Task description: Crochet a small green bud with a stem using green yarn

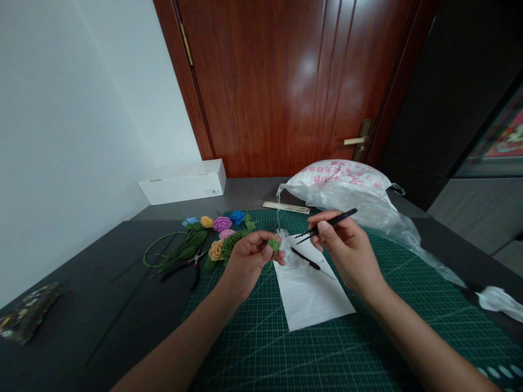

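Note:
My left hand [251,258] pinches a small green crocheted piece [273,245] between thumb and fingers, above the near side of a white yarn tuft [281,237]. In my right hand [345,242] is a pair of black tweezers [330,222]. Their two prongs stand apart, pointing left toward the green piece without touching it, and one prong looks notched. Beneath and between my hands lies a sheet of white paper [306,299] with faint writing. A black pen [305,258] rests on it.
Crocheted flowers [223,224] with green stems lie left on the green cutting mat [261,348] and dark table. Pliers [190,264] sit nearby with open handles. Behind are a white box [183,182], a ruler-like strip [286,207] and a stuffed white plastic bag [343,182].

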`<state>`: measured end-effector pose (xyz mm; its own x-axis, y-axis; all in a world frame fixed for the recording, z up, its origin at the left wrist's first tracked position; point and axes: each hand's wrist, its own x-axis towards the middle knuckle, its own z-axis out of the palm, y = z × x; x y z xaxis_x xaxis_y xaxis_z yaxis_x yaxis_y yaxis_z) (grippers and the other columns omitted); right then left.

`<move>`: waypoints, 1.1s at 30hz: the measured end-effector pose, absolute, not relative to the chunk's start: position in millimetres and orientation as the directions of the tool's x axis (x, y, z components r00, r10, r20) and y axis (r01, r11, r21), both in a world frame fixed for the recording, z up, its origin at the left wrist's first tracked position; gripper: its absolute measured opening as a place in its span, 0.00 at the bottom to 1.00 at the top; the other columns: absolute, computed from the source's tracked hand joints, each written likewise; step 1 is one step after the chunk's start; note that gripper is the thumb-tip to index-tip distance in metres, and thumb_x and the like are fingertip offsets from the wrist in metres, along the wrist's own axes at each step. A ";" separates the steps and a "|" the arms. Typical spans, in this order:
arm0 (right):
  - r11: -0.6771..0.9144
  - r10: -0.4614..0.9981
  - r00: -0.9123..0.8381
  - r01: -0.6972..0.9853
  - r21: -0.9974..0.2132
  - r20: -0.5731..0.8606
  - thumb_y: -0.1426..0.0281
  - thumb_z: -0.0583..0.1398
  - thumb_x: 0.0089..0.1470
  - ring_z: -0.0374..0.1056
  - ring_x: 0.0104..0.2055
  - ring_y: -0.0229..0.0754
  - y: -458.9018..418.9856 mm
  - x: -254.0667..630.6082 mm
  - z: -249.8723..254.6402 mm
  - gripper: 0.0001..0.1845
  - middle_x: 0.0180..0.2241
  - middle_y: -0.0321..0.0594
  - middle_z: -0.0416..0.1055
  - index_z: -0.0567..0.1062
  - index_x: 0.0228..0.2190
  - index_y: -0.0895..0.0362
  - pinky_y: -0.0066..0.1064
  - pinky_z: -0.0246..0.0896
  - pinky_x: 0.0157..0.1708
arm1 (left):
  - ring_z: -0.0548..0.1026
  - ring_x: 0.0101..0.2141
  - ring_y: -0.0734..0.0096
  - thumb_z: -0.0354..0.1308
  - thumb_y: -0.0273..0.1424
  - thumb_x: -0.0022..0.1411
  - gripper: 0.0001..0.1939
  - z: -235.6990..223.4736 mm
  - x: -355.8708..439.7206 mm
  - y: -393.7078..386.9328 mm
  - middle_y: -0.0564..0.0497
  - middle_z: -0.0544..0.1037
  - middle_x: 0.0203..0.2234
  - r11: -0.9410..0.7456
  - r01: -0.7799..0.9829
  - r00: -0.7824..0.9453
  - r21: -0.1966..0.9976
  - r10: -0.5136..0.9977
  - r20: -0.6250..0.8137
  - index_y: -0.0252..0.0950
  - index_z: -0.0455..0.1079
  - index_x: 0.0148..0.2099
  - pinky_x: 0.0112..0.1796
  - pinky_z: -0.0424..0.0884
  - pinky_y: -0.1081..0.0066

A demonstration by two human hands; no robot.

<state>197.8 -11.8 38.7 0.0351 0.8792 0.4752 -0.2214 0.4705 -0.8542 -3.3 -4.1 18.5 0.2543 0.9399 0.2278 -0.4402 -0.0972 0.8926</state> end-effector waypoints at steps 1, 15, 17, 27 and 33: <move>0.507 0.861 0.068 -0.200 -0.838 0.504 0.61 0.68 0.58 0.70 0.25 0.35 -13.1 196.9 39.7 0.10 0.32 0.35 0.75 0.77 0.37 0.53 0.29 0.68 0.27 | 0.78 0.26 0.69 0.75 0.33 0.52 0.13 18.4 -3.1 -4.5 0.49 0.82 0.26 -0.098 -0.440 0.254 0.893 0.940 0.228 0.32 0.80 0.38 0.34 0.73 0.69; 0.606 0.792 0.100 -0.010 -0.795 0.602 0.68 0.71 0.54 0.77 0.27 0.37 -17.6 189.4 33.0 0.07 0.33 0.37 0.79 0.78 0.32 0.54 0.29 0.75 0.29 | 0.79 0.27 0.69 0.75 0.34 0.53 0.15 18.9 -1.9 -7.6 0.49 0.83 0.26 -0.131 -0.429 0.277 0.894 0.923 0.268 0.32 0.79 0.40 0.33 0.75 0.69; 0.608 0.791 0.100 -0.015 -0.794 0.604 0.68 0.70 0.55 0.77 0.27 0.37 -18.3 188.2 32.2 0.06 0.31 0.36 0.79 0.77 0.31 0.54 0.28 0.74 0.28 | 0.80 0.27 0.68 0.75 0.34 0.54 0.14 19.1 -0.9 -8.4 0.49 0.83 0.26 -0.126 -0.438 0.280 0.890 0.922 0.269 0.32 0.79 0.40 0.33 0.75 0.69; 0.575 0.816 0.198 -0.177 -0.799 0.543 0.70 0.68 0.58 0.73 0.23 0.35 -22.7 189.2 41.3 0.08 0.25 0.33 0.77 0.74 0.31 0.54 0.26 0.68 0.25 | 0.80 0.28 0.67 0.74 0.34 0.54 0.14 15.7 -1.7 -5.3 0.47 0.83 0.28 -0.106 -0.446 0.303 0.889 0.917 0.261 0.31 0.79 0.40 0.34 0.76 0.67; 0.495 0.868 0.223 -0.449 -0.744 0.444 0.68 0.68 0.59 0.67 0.23 0.31 -19.6 192.8 45.3 0.11 0.22 0.30 0.74 0.72 0.28 0.55 0.23 0.65 0.27 | 0.79 0.28 0.70 0.71 0.31 0.57 0.10 14.0 -0.6 -5.3 0.47 0.83 0.29 -0.111 -0.418 0.307 0.902 0.917 0.255 0.30 0.80 0.39 0.34 0.76 0.69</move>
<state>192.8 -19.6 45.3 0.2226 0.8681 0.4437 -0.4493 0.4953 -0.7436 -0.6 -5.3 14.0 0.3065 0.9170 0.2551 -0.4181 -0.1111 0.9016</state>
